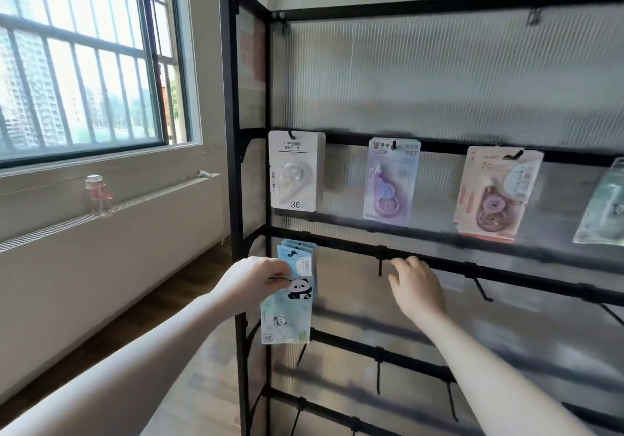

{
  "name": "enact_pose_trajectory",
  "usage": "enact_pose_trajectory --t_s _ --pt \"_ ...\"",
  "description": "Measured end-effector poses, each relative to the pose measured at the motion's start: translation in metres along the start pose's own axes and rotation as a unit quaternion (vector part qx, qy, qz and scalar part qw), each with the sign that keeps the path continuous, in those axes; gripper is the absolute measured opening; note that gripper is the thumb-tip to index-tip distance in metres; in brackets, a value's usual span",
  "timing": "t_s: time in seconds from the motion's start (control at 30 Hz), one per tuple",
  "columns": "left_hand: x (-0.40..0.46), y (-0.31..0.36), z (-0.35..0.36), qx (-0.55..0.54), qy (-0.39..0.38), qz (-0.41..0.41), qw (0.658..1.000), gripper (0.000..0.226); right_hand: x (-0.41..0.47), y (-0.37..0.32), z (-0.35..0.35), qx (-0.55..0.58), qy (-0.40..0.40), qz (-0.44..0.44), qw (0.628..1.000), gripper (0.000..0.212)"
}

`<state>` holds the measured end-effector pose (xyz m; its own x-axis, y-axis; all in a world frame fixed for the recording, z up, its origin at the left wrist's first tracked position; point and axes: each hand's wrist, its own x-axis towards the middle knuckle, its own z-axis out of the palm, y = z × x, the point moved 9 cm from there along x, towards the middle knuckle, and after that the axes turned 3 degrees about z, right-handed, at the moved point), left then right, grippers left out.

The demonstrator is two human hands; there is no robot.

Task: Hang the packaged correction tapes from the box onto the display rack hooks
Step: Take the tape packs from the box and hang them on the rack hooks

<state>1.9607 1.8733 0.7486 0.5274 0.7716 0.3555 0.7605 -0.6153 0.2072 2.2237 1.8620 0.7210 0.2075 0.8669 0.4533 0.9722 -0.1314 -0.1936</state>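
The left hand [251,280] pinches the blue panda correction tape packs [290,300] hanging at the display rack's [439,146] 8 o'clock corner, while the right hand [417,288], fingers loosely spread and holding nothing, touches the bar at 3 o'clock of them.

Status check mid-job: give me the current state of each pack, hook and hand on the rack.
White correction tape packs: hanging, upper row.
Purple packs: hanging.
Pink packs: hanging, tilted.
Greenish pack: hanging, cut off by the frame edge.
Blue panda packs: on the lower row's leftmost hook, gripped.
Left hand: gripping the panda packs.
Right hand: open, at the lower black bar.
Black hook: empty.
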Motion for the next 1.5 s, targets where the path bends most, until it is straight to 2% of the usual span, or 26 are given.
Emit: enact_pose_trajectory --t_s 0.43,0.77,0.87,1.0,1.2,1.3,1.5 --pt "0.053 0.116 -0.008 -0.001 0.014 0.074 0.997 0.011 -0.055 0.141 -0.088 -0.067 0.028 0.103 0.992 0.031" --pt "0.109 0.270 0.010 -0.015 0.033 0.130 0.991 0.015 -0.088 0.293 -0.147 -0.105 0.030 0.140 0.984 0.034" --pt "0.127 0.327 0.016 -0.043 0.036 0.133 0.990 0.015 -0.093 0.337 -0.167 -0.125 0.027 0.128 0.983 0.032" --pt "0.150 0.401 0.007 -0.113 0.081 0.146 0.979 0.016 -0.086 0.382 -0.188 -0.114 0.033 0.112 0.987 0.032" --pt "0.184 0.457 -0.009 -0.173 0.131 0.138 0.966 0.014 -0.073 0.413 -0.188 -0.102 0.019 0.088 0.991 0.033" --pt "0.203 0.471 -0.022 -0.196 0.151 0.128 0.960 0.019 -0.060 0.415 -0.189 -0.096 0.026 0.068 0.993 0.032" --pt "0.233 0.486 -0.027 -0.217 0.182 0.133 0.950 0.016 -0.042 0.409 -0.181 -0.067 0.024 0.048 0.996 0.040"
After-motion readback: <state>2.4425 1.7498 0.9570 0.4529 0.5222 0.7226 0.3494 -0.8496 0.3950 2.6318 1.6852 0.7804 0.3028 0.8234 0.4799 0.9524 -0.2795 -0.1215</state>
